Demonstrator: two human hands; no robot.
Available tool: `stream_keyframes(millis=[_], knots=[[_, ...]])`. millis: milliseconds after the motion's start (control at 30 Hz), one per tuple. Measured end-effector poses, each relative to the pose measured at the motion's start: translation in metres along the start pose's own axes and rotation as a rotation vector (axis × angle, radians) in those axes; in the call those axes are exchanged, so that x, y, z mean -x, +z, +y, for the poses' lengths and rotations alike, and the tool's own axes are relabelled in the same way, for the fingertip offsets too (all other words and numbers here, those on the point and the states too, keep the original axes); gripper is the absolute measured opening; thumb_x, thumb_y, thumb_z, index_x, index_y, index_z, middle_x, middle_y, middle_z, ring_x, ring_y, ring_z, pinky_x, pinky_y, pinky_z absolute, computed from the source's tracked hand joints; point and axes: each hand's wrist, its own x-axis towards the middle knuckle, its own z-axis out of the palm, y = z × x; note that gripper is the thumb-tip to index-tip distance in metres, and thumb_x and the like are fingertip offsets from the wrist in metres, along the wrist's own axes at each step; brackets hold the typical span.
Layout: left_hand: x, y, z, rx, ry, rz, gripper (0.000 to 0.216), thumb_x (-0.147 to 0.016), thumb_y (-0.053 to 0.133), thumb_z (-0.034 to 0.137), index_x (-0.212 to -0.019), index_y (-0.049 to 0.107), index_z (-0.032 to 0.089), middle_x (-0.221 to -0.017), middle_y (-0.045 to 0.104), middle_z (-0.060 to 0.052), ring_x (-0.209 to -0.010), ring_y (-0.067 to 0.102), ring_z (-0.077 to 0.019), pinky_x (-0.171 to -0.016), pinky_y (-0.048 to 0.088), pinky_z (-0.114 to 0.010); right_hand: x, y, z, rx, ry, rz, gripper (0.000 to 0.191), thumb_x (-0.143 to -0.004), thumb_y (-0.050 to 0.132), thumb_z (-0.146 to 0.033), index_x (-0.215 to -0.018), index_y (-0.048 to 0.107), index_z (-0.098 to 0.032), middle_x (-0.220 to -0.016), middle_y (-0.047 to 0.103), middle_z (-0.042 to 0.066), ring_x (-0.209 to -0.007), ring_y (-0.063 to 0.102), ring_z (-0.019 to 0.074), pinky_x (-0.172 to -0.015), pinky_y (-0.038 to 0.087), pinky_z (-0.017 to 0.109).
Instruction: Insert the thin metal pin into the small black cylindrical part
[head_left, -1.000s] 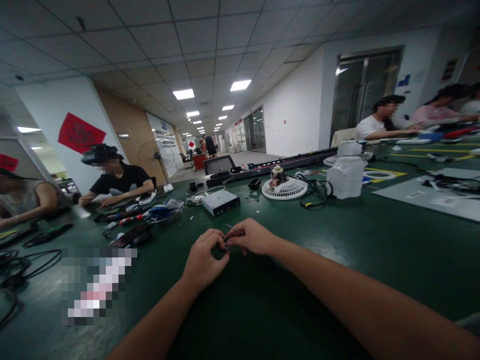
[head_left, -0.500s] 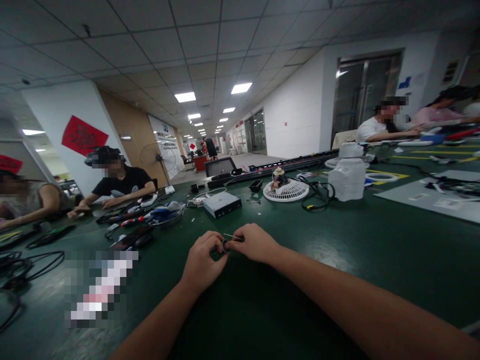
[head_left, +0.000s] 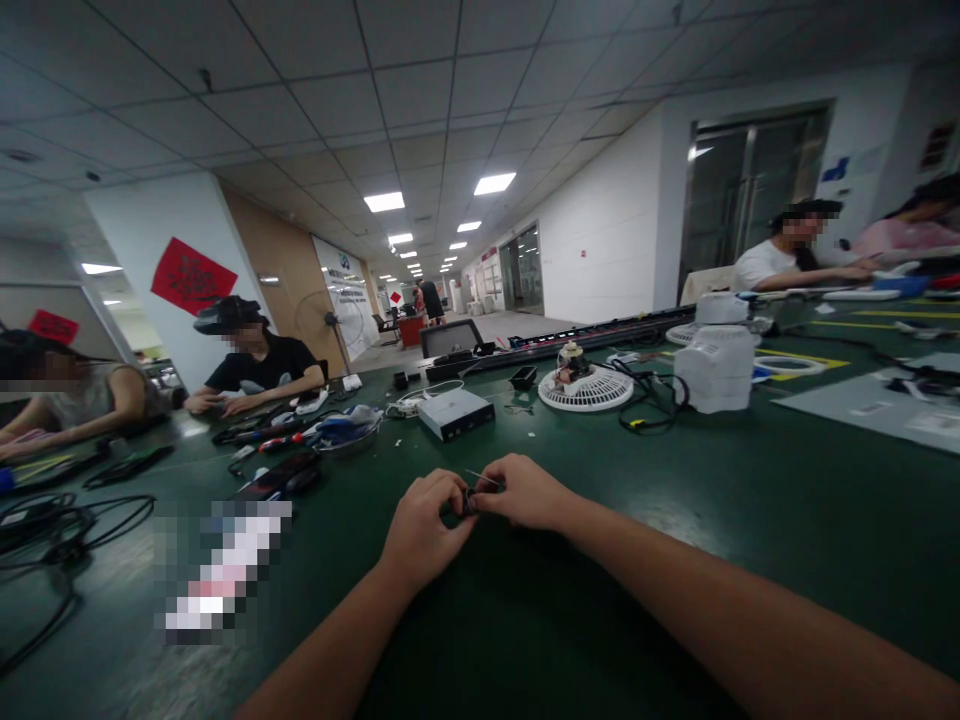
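My left hand (head_left: pixel 424 530) and my right hand (head_left: pixel 525 492) meet over the dark green table (head_left: pixel 750 520), fingertips pinched together. Between them sits a small dark part (head_left: pixel 468 500), too small to name, and both hands pinch it. A thin metal pin or wire (head_left: pixel 480 477) sticks out up and to the left from my right fingers. Both forearms rest low over the table, reaching in from the bottom edge.
Beyond my hands lie a grey box (head_left: pixel 454 412), a white fan grille with a motor (head_left: pixel 586 388) and a white fan body (head_left: pixel 714 366). Tools and black cables (head_left: pixel 67 520) crowd the left. Other people sit working at left (head_left: pixel 255 365) and far right (head_left: pixel 787 262).
My view has shifted, so everything sits slightly further right and lower. My hands stay pinched together on the small part, fingers working slightly; the thin pin has tilted flatter.
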Motion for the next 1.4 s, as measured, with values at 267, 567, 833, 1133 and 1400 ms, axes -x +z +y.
stream_keyframes(millis=[267, 567, 833, 1133, 1400], knots=[[0.001, -0.001, 0.001, -0.017, 0.046, 0.006, 0.023, -0.072, 0.066, 0.009, -0.069, 0.047, 0.021, -0.096, 0.064, -0.001, -0.090, 0.059, -0.0188, -0.078, 0.045, -0.033, 0.000, 0.006, -0.001, -0.066, 0.053, -0.011, 0.023, -0.082, 0.054, -0.033, -0.079, 0.068, -0.014, -0.064, 0.064, 0.000, -0.042, 0.053, 0.0084, -0.040, 0.037, 0.018], [0.001, -0.001, 0.003, -0.080, 0.011, -0.046, 0.021, -0.074, 0.066, 0.011, -0.072, 0.049, 0.022, -0.099, 0.067, -0.002, -0.090, 0.061, -0.0204, -0.078, 0.045, -0.035, -0.001, -0.004, -0.002, -0.015, -0.062, 0.073, 0.027, -0.067, 0.071, -0.024, -0.093, 0.073, -0.017, -0.085, 0.072, 0.002, -0.074, 0.065, 0.0146, -0.063, 0.047, 0.022], [0.003, -0.003, 0.001, -0.070, 0.003, -0.032, 0.021, -0.077, 0.065, 0.013, -0.071, 0.047, 0.022, -0.105, 0.068, -0.002, -0.095, 0.061, -0.0215, -0.079, 0.046, -0.035, -0.002, -0.004, -0.002, -0.001, -0.111, 0.143, 0.020, -0.072, 0.069, -0.028, -0.089, 0.074, -0.017, -0.083, 0.072, 0.002, -0.075, 0.064, 0.0147, -0.067, 0.046, 0.024], [-0.001, 0.000, 0.002, -0.188, -0.091, -0.065, 0.019, -0.075, 0.065, 0.014, -0.072, 0.048, 0.022, -0.096, 0.068, 0.000, -0.082, 0.061, -0.0209, -0.070, 0.044, -0.033, -0.005, -0.010, 0.005, 0.153, -0.121, 0.069, 0.032, -0.081, 0.064, -0.032, -0.109, 0.068, -0.017, -0.100, 0.071, 0.006, -0.086, 0.065, 0.0182, -0.072, 0.047, 0.026], [-0.002, -0.004, -0.005, -0.123, -0.228, 0.044, 0.022, -0.074, 0.062, 0.016, -0.069, 0.042, 0.022, -0.087, 0.066, 0.000, -0.078, 0.061, -0.0187, -0.066, 0.044, -0.030, -0.003, -0.022, 0.003, 0.638, -0.298, 0.000, 0.034, -0.092, 0.048, -0.022, -0.119, 0.068, -0.021, -0.102, 0.069, 0.010, -0.092, 0.063, 0.0229, -0.078, 0.044, 0.031]])
